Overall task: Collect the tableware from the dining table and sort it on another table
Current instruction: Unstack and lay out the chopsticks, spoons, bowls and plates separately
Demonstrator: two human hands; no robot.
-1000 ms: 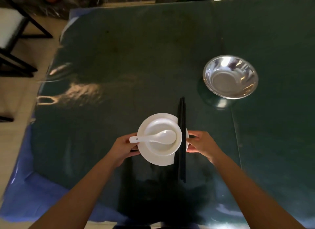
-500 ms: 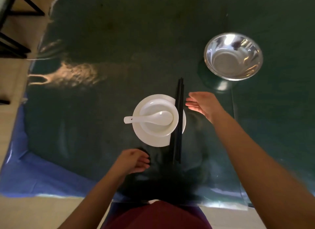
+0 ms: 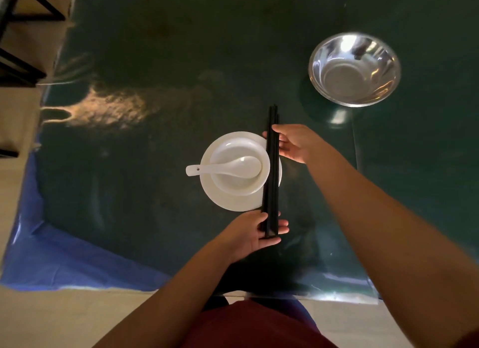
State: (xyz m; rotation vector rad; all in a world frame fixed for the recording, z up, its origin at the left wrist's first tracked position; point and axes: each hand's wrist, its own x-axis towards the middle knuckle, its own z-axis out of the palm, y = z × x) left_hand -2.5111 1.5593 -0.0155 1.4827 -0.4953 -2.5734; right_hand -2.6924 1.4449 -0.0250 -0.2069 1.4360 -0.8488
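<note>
Head view: both hands at the black chopsticks point(image 3: 271, 171), lower centre of frame.
Left hand point(image 3: 252, 233): below the plate, fingers curled under and thumb over the near ends of the chopsticks; it pinches them there.
Right hand point(image 3: 293, 143): at the plate's upper right, fingers loosely spread and fairly straight, fingertips touching the chopsticks' far part from the right side; whether it presses or merely steadies cannot be told.
Chopsticks, position: lying across the right rim of the white plate point(image 3: 233, 200), just beside the small white bowl point(image 3: 239, 178), both ends overhanging the plate.
Chopsticks, long axis: near-vertical in the frame, running from the left hand at the bottom up past the right hand towards frame centre.
Governing relation: the two hands bracket the sticks along that axis, left at the near end, right towards the far end; judged, a lift would go straight up along with both ends supported, the left hand carrying the firmer hold.
Bowl contents: white ceramic spoon point(image 3: 225, 167), its scoop in the bowl, handle overhanging to the left.
Steel bowl point(image 3: 354, 69): upper right of frame, well apart from the stack, nearer the right arm.
Surface: dark green table point(image 3: 155, 62) under a glossy sheet, blue cover point(image 3: 51, 257) showing at lower left.
Risk, judged: tilting the sticks could knock the bowl rim.
</note>
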